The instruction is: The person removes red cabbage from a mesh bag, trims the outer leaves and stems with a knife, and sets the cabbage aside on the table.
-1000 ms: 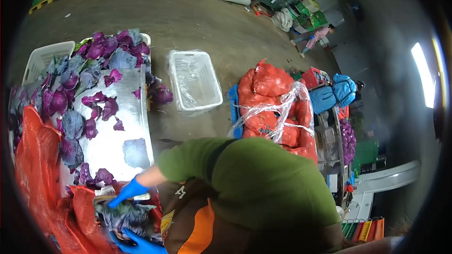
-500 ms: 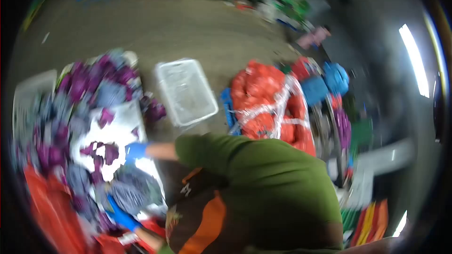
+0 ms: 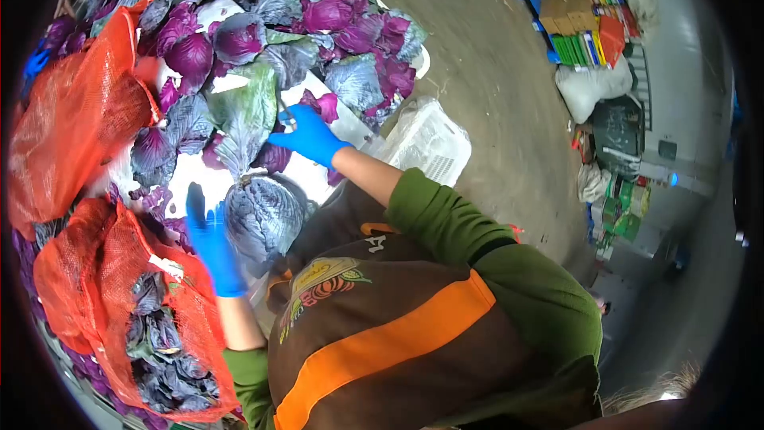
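A red cabbage head with grey-purple outer leaves sits on the white work surface, close in front of the apron. My left hand, in a blue glove, is beside it with fingers stretched out and nothing in them. Above the cabbage, my blue-gloved right hand is closed around a small knife, only partly visible. A large green-purple cabbage leaf lies just past the knife, its pale stem end pointing at the head. Loose purple leaves surround both hands.
Red mesh sacks lie at the left, and an open one holds cabbages. Leaves overfill a container at the top. A white plastic crate stands on the floor. Another person's blue glove shows at far left.
The view has swung and come closer to the work surface. My left hand, earlier at the cabbage, is now spread beside it. A large leaf now lies in front of the head.
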A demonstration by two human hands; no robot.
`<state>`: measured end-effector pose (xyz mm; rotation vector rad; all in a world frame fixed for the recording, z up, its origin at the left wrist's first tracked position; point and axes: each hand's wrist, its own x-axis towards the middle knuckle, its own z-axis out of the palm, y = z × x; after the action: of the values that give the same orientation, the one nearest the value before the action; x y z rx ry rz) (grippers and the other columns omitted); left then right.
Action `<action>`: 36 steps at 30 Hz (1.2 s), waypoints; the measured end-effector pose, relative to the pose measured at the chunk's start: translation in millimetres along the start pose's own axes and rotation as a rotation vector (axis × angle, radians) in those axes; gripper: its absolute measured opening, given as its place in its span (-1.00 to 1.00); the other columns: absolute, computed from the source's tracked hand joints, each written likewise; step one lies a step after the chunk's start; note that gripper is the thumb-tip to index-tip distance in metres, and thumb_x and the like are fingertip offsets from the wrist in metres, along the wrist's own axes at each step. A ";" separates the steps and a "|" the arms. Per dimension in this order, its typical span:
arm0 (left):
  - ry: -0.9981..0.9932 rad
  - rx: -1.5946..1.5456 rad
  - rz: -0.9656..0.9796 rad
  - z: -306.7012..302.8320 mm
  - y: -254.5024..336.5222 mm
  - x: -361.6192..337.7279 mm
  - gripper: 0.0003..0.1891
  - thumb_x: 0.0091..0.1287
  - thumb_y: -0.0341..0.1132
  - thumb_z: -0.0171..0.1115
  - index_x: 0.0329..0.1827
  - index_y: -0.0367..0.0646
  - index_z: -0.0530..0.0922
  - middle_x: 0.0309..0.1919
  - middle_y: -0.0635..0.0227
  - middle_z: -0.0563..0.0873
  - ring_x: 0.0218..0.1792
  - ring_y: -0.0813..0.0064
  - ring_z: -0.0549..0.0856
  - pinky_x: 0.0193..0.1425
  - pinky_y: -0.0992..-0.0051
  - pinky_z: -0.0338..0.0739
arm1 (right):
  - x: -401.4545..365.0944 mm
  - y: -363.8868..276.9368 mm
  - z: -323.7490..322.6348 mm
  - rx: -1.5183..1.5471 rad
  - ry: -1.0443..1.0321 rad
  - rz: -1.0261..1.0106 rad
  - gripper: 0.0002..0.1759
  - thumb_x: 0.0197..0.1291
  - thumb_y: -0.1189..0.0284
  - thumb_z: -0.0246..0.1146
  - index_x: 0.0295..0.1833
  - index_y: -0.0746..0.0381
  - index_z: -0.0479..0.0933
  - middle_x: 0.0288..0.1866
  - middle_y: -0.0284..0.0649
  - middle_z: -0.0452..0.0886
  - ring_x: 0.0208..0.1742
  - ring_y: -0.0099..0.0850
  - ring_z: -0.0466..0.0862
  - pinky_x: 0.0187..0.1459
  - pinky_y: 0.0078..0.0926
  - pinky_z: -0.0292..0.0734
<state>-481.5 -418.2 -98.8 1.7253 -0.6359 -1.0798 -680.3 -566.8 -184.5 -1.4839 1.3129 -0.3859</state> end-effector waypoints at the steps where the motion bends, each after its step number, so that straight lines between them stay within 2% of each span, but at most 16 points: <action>1: 0.102 0.271 -0.075 13.8 -20.5 -15.8 -0.01 0.15 -0.09 0.42 0.49 -0.39 0.03 0.44 -0.06 0.22 0.45 0.06 0.24 0.50 0.12 0.12 | 0.3 3.5 -1.1 0.047 0.088 -0.042 -0.49 0.16 0.33 0.36 0.16 0.30 0.40 -0.04 -0.17 0.51 -0.09 -0.39 0.56 -0.03 -0.39 0.50; 2: 0.204 0.539 -0.162 28.7 -37.1 -30.5 0.09 0.01 -0.04 0.54 0.48 -0.39 0.06 0.43 -0.03 0.24 0.45 0.08 0.24 0.50 0.12 0.12 | -1.7 6.3 -4.5 0.092 0.170 -0.080 -0.55 0.24 0.42 0.28 0.21 0.28 0.38 -0.04 -0.19 0.49 -0.09 -0.41 0.55 -0.04 -0.40 0.51; 3: 0.222 0.537 -0.180 35.9 -41.9 -34.9 0.09 0.01 -0.04 0.54 0.48 -0.39 0.06 0.43 -0.03 0.24 0.45 0.08 0.24 0.50 0.12 0.12 | -1.9 7.5 -6.9 0.113 0.202 -0.165 -0.57 0.28 0.48 0.20 0.24 0.26 0.35 -0.02 -0.19 0.47 -0.10 -0.39 0.56 -0.04 -0.41 0.51; 4: 0.265 0.484 -0.224 40.4 -45.1 -36.6 0.15 -0.13 -0.04 0.60 0.47 -0.36 0.11 0.41 0.00 0.28 0.42 0.08 0.28 0.48 0.13 0.14 | -3.6 9.0 -9.0 0.138 0.240 -0.247 -0.58 0.33 0.55 0.12 0.28 0.24 0.32 0.00 -0.19 0.45 -0.11 -0.37 0.56 -0.03 -0.42 0.50; 5: 0.305 0.429 -0.267 42.8 -46.8 -36.4 0.21 -0.28 -0.03 0.67 0.45 -0.34 0.16 0.38 0.02 0.31 0.38 0.07 0.31 0.47 0.14 0.16 | -10.3 -3.5 -13.6 0.138 0.191 -0.333 -0.57 0.35 0.53 0.10 0.32 0.21 0.34 -0.02 -0.17 0.54 -0.11 -0.32 0.62 -0.05 -0.43 0.52; 6: 0.314 0.425 -0.285 38.4 -46.5 -34.7 0.21 -0.28 -0.03 0.67 0.45 -0.34 0.16 0.38 0.02 0.31 0.38 0.07 0.31 0.47 0.14 0.16 | -16.2 -7.7 -14.5 0.133 0.173 -0.327 -0.57 0.35 0.53 0.10 0.32 0.21 0.34 -0.02 -0.17 0.54 -0.11 -0.32 0.62 -0.05 -0.43 0.52; 8: 0.046 0.432 0.060 20.6 -43.6 -24.6 0.17 -0.31 -0.13 0.69 0.43 -0.27 0.20 0.31 0.02 0.38 0.32 0.13 0.37 0.44 0.19 0.23 | -26.2 -14.2 -15.7 -0.078 -0.187 -0.366 -0.62 0.30 0.30 0.18 0.22 0.08 0.47 -0.17 -0.02 0.61 -0.29 -0.09 0.66 -0.19 -0.20 0.57; 9: -0.029 0.450 0.172 14.3 -44.4 -18.9 0.16 -0.34 -0.13 0.69 0.41 -0.25 0.22 0.28 0.04 0.39 0.30 0.12 0.38 0.42 0.19 0.25 | -36.4 -24.3 -16.9 -0.145 -0.231 -0.354 -0.65 0.31 0.23 0.16 0.19 0.00 0.51 -0.24 -0.03 0.65 -0.22 -0.04 0.67 -0.19 -0.17 0.56; 13: -0.011 0.539 0.069 15.9 -33.1 -19.8 0.19 -0.38 -0.04 0.68 0.41 -0.24 0.22 0.29 -0.03 0.34 0.32 -0.01 0.31 0.43 0.11 0.17 | -56.1 -14.4 -11.0 -0.415 -0.415 -0.328 -0.65 0.31 0.19 0.13 0.17 0.01 0.50 -0.25 -0.08 0.66 -0.27 -0.06 0.67 -0.28 -0.12 0.55; 18: 0.048 0.601 0.016 25.3 -37.4 -17.3 0.22 -0.40 -0.01 0.69 0.41 -0.24 0.22 0.27 -0.05 0.35 0.30 -0.02 0.33 0.41 0.08 0.20 | -69.9 -21.7 -4.0 -0.483 -0.294 -0.298 -0.68 0.29 0.23 0.12 0.10 0.08 0.48 -0.36 -0.10 0.66 -0.35 -0.07 0.68 -0.33 -0.08 0.56; 21: 0.055 0.578 -0.008 24.2 -39.7 -14.7 0.20 -0.40 -0.01 0.69 0.40 -0.25 0.24 0.27 -0.06 0.37 0.30 -0.03 0.34 0.40 0.12 0.23 | -70.4 -23.9 0.3 -0.688 -0.431 -0.181 -0.70 0.29 0.22 0.11 0.03 0.14 0.42 -0.27 -0.09 0.65 -0.27 -0.09 0.69 -0.27 -0.12 0.58; 24: 0.056 0.593 0.020 22.7 -45.0 -13.7 0.19 -0.39 -0.01 0.69 0.39 -0.25 0.25 0.24 -0.05 0.39 0.27 -0.02 0.36 0.38 0.13 0.26 | -73.4 -13.5 10.7 -0.738 -0.434 -0.233 -0.78 0.25 0.31 0.12 -0.09 0.19 0.39 -0.35 -0.07 0.63 -0.35 -0.06 0.69 -0.36 -0.10 0.59; 26: 0.060 0.621 0.022 23.2 -45.5 -16.5 0.19 -0.38 -0.02 0.70 0.40 -0.25 0.25 0.24 -0.04 0.41 0.26 0.02 0.39 0.38 0.16 0.28 | -76.3 -10.6 19.2 -0.839 -0.272 -0.368 -0.84 0.17 0.44 0.10 -0.17 0.27 0.40 -0.47 -0.05 0.59 -0.52 -0.07 0.65 -0.49 -0.13 0.57; 32: 0.039 0.552 -0.036 19.5 -36.6 -10.6 0.17 -0.36 -0.02 0.70 0.39 -0.26 0.26 0.23 -0.01 0.42 0.23 0.06 0.44 0.35 0.20 0.34 | -65.2 -5.1 28.8 -0.874 -0.301 -0.414 -0.84 0.18 0.45 0.09 -0.16 0.29 0.40 -0.41 -0.04 0.59 -0.48 -0.11 0.68 -0.54 -0.17 0.58; 34: -0.013 0.557 0.086 14.7 -41.6 -9.4 0.13 -0.37 -0.01 0.69 0.35 -0.26 0.32 0.18 -0.01 0.45 0.23 0.04 0.42 0.34 0.17 0.31 | -64.0 6.7 30.4 -0.863 -0.298 -0.419 -0.83 0.18 0.44 0.09 -0.15 0.29 0.40 -0.42 -0.04 0.59 -0.47 -0.11 0.69 -0.54 -0.18 0.58; 36: 0.003 0.606 0.082 16.6 -44.5 -9.7 0.13 -0.36 0.00 0.69 0.35 -0.27 0.32 0.17 -0.01 0.46 0.22 0.06 0.44 0.32 0.19 0.34 | -64.6 11.7 37.8 -0.883 -0.272 -0.397 -0.82 0.19 0.43 0.08 -0.13 0.29 0.41 -0.43 -0.06 0.58 -0.45 -0.12 0.69 -0.53 -0.19 0.59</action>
<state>-503.3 -400.3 -138.3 2.1840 -1.1042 -0.8748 -678.6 -491.1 -183.9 -2.4480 0.9913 0.1945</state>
